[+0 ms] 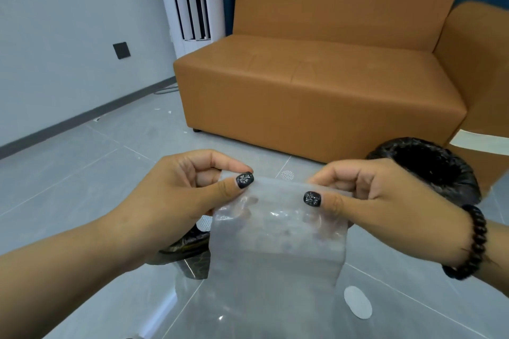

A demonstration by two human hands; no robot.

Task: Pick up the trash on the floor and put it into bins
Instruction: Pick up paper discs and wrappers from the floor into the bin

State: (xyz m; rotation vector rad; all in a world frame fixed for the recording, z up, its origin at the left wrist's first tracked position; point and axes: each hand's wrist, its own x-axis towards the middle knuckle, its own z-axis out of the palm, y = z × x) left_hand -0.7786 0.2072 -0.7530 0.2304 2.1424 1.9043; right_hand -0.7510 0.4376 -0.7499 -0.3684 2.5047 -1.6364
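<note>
I hold a clear plastic bag [278, 239] up in front of me by its top edge. My left hand [190, 190] pinches the bag's upper left corner between thumb and forefinger. My right hand [371, 195], with a dark bead bracelet at the wrist, pinches the upper right corner the same way. The bag hangs down flat between them. A black bin [438, 165] with a dark liner stands on the floor behind my right hand. Small white round scraps [357, 302] lie on the grey floor, one [287, 174] just beyond the bag.
An orange sofa [316, 85] fills the space ahead, its arm at the right. A white standing air conditioner [190, 0] is in the corner by the left wall. A dark shiny wrapper [190, 248] lies under my left wrist. Tiny white bits [168, 112] lie near the baseboard.
</note>
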